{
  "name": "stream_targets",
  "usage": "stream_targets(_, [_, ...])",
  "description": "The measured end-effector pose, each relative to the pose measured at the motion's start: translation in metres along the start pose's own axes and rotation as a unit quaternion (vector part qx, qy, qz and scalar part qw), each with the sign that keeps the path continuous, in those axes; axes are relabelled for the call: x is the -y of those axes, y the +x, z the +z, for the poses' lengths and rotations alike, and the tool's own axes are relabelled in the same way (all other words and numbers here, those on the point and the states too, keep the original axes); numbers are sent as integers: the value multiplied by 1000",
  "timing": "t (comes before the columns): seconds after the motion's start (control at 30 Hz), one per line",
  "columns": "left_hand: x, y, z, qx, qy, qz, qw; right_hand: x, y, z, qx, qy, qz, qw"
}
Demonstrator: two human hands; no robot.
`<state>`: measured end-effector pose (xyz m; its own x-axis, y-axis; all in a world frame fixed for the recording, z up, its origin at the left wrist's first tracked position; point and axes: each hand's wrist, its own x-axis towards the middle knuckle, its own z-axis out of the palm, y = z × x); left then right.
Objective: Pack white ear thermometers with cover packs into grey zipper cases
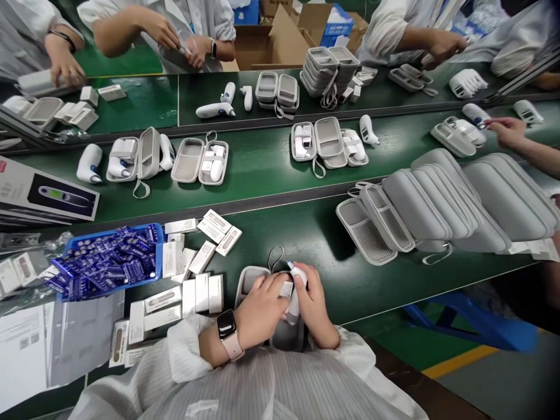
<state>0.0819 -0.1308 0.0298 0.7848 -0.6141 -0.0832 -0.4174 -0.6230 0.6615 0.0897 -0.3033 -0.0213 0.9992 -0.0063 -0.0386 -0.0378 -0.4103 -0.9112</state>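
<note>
A white ear thermometer (294,300) with a blue tip is in my right hand (314,306), its fingers wrapped round the thermometer's right side. My left hand (262,308) bends over from the left, fingers closed at a small white printed box (286,290) that is mostly covered. Both hands are over an open grey zip case (249,281). One half of the case shows left of my left hand, and the dark lower part lies under the thermometer. The case's wrist strap (275,256) loops out at the back. My left fingertips are partly hidden.
Left of me are several small white boxes (202,291) and a blue tray (158,256) of purple-blue packets. Stacked grey cases (420,198) stand to the right. Filled cases (213,160) and thermometers sit on the middle strip (254,157). Co-workers' hands (507,131) work right and across.
</note>
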Motion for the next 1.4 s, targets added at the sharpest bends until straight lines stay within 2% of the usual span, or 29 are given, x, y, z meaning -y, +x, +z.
stream_targets(0.13, [-1, -2, 2, 12, 17, 23, 1000, -7, -12, -7, 0, 14, -51, 999])
stream_targets(0.27, [4, -9, 13, 71, 40, 59, 995, -16, -23, -10, 52, -5, -81, 995])
stream_targets(0.33, [7, -12, 17, 69, 39, 48, 996, -18, -29, -10, 62, -31, -88, 994])
stream_targets(0.47, [7, -17, 16, 50, 15, -1, 999, -13, -31, -16, 25, -129, -80, 988])
stream_targets(0.6, [4, -19, 15, 61, -15, -11, 998, -4, -21, -21, 80, -243, -80, 963])
stream_targets(0.7, [3, -22, 20, 52, -9, -11, 999, -3, -16, -16, 76, -267, -77, 958])
stream_targets(0.83, [3, -29, 32, 40, 34, -22, 998, -9, -18, -6, 31, -265, -77, 961])
stream_targets(1.07, [1, -35, 35, 31, 79, -21, 996, -32, -14, -7, 23, -231, -107, 967])
stream_targets(1.23, [0, -34, 30, 35, 94, -16, 995, -45, -3, -10, 62, -176, -119, 975])
stream_targets(1.4, [1, -39, 41, -9, 103, -19, 994, -45, 3, -16, 109, -152, -99, 977])
